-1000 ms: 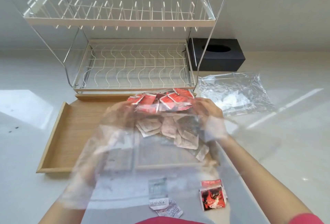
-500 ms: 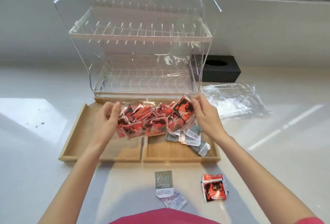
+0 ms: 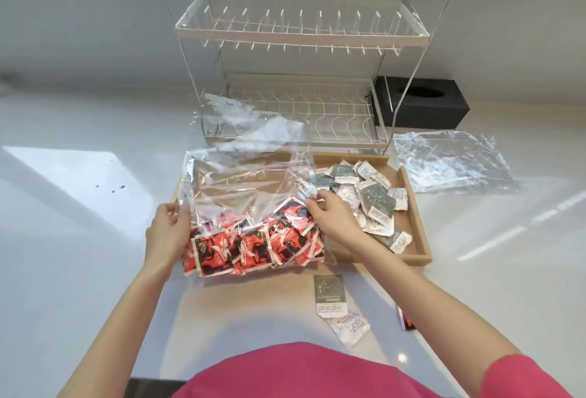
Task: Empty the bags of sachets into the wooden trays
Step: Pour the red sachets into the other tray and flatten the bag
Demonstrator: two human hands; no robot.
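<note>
A clear plastic bag (image 3: 247, 172) lies over the left wooden tray, and several red and black sachets (image 3: 253, 243) bunch at its near end. My left hand (image 3: 168, 232) grips the bag's left side. My right hand (image 3: 329, 216) pinches the bag's right side above the sachets. The right wooden tray (image 3: 418, 216) holds a pile of grey and white sachets (image 3: 371, 197). The left tray is almost fully hidden under the bag.
A clear two-tier rack (image 3: 301, 64) stands behind the trays, with a black tissue box (image 3: 425, 105) to its right. An empty plastic bag (image 3: 450, 159) lies at the right. Loose sachets (image 3: 329, 299) lie on the white counter near me, one red sachet (image 3: 407, 321) beside my right arm.
The bag of red sachets has come down from a raised hold onto the left tray. The grey and white sachets now lie spread in the right tray.
</note>
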